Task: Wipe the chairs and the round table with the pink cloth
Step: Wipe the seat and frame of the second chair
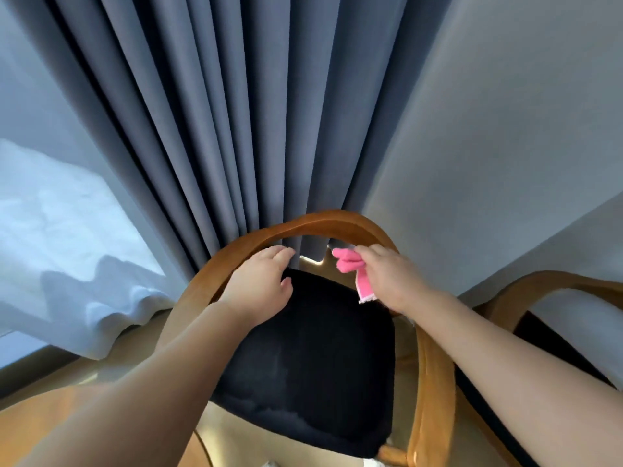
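Blue-grey curtains [236, 129] hang in deep folds behind the work, with a white sheer [67, 251] bunched on one side and a plain wall [505, 129] on the other. Close in front stands the near chair [435, 365], bent wood around a black seat cushion [310, 348]. A second chair [553, 281] of the same make sits just beside it at the right edge, and the round table is out of view. The hands are apart, one at each side of the curved back rail [313, 224]. The left hand [259, 284] lies over the rail, fingers on top and thumb on the inner side, seemingly closed round it to steady the chair. The right hand [391, 278] pinches the pink cloth [347, 262] in a bunch at the rail's right bend, with a loose end dangling above the cushion. The step looks like wiping the back rail, early in the task. To do it well, spread the cloth flatter so more of it meets the wood, wrap it round the rail and draw it along the curve towards the bracing hand. Then shift that hand to reach the spot it covers.
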The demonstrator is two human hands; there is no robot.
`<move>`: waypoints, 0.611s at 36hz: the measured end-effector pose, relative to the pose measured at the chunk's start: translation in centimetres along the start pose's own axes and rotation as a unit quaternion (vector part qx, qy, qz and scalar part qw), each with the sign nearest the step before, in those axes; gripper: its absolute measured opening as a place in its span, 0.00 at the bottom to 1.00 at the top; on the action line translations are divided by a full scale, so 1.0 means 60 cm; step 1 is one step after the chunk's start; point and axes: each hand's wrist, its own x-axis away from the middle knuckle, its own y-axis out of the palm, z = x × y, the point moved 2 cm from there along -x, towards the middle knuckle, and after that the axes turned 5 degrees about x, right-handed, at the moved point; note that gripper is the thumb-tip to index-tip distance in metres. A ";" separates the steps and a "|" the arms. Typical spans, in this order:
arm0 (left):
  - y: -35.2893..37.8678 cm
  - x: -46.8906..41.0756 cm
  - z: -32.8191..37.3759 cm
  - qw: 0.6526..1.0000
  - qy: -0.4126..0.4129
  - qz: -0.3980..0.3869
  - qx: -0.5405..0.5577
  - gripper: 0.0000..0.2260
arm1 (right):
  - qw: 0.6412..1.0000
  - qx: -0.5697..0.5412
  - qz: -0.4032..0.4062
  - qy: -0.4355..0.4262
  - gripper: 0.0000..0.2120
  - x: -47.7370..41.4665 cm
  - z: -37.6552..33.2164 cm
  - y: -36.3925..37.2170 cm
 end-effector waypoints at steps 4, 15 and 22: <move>-0.051 0.048 0.118 0.994 0.086 0.026 0.067 0.18 | 0.993 -0.112 0.007 0.026 0.15 0.095 -0.065 -0.081; -0.060 0.114 0.283 0.956 0.198 -0.030 0.216 0.08 | 0.972 -0.220 0.019 0.078 0.23 0.266 -0.108 -0.179; -0.029 0.125 0.347 0.943 0.220 -0.071 0.239 0.07 | 0.952 -0.281 0.042 0.117 0.29 0.343 -0.080 -0.196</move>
